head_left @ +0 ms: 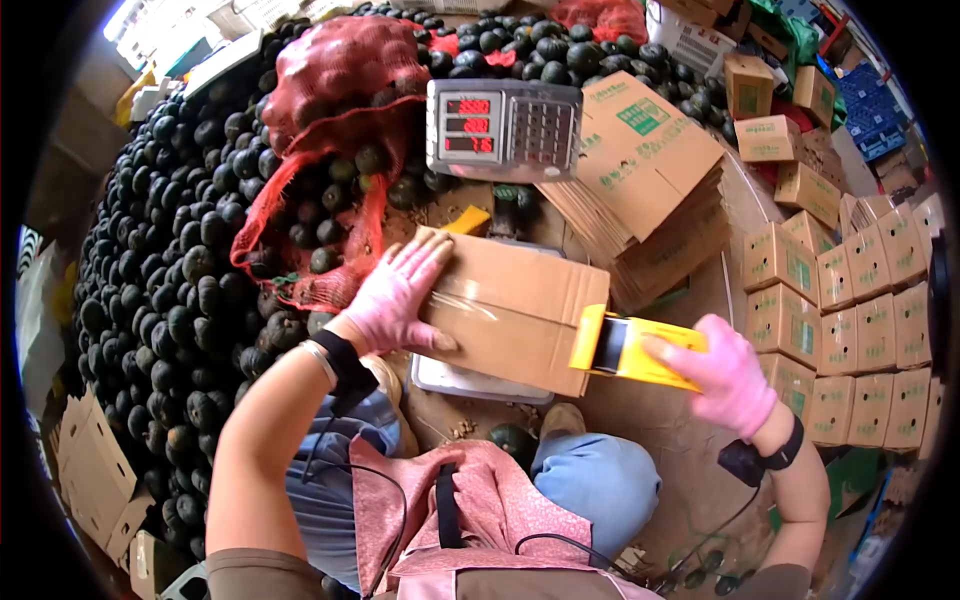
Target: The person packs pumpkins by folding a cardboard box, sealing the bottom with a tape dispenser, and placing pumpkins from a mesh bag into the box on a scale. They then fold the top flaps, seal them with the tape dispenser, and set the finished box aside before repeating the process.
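Sealing seems the step in hand: the cardboard box (520,310) sits at centre on the scale pan (462,381). The left hand (395,295) lies on it at 9 o'clock, fingers spread flat. The right hand (730,375) grips the yellow tape dispenser (625,350) at its 3 o'clock edge. Next probably calls for a firm downward tear.

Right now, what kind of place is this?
Probably a fruit packing stall or warehouse: a big heap of dark fruit, a scale with red digits, and stacked boxes. The right hand holds a tape gun against a box.
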### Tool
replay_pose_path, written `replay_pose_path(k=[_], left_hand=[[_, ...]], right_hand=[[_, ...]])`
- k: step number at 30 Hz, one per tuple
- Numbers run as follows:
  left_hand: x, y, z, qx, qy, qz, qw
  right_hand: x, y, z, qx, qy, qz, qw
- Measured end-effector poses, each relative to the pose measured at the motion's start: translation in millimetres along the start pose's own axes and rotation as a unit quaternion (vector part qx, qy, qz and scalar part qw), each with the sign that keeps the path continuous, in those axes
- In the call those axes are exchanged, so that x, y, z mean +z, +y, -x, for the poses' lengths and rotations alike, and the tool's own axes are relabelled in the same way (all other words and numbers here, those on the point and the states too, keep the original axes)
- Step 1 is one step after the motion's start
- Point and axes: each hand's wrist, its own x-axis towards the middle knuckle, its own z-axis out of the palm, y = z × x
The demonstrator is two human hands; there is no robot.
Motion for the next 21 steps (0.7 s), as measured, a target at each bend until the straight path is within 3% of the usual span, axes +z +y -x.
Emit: replay_pose_path(k=[10, 16, 19, 21], left_hand=[[4, -1, -3, 0.035, -0.003, -0.035, 0.999], [-10, 7, -14, 0.094, -0.069, -0.169, 0.979], [-20, 10, -42, 0.23, -0.137, -0.188, 0.945], [-15, 22, -72, 0.308, -0.173, -0.138, 0.925]], right_hand=[[43, 89, 92, -0.026, 0.06, 0.015, 0.998], [153, 107, 88, 0.0, 0.056, -0.049, 0.997], [174, 96, 43, -0.022, 0.016, -0.048, 0.999], [153, 88, 21, 0.003, -0.021, -0.029, 0.999]])
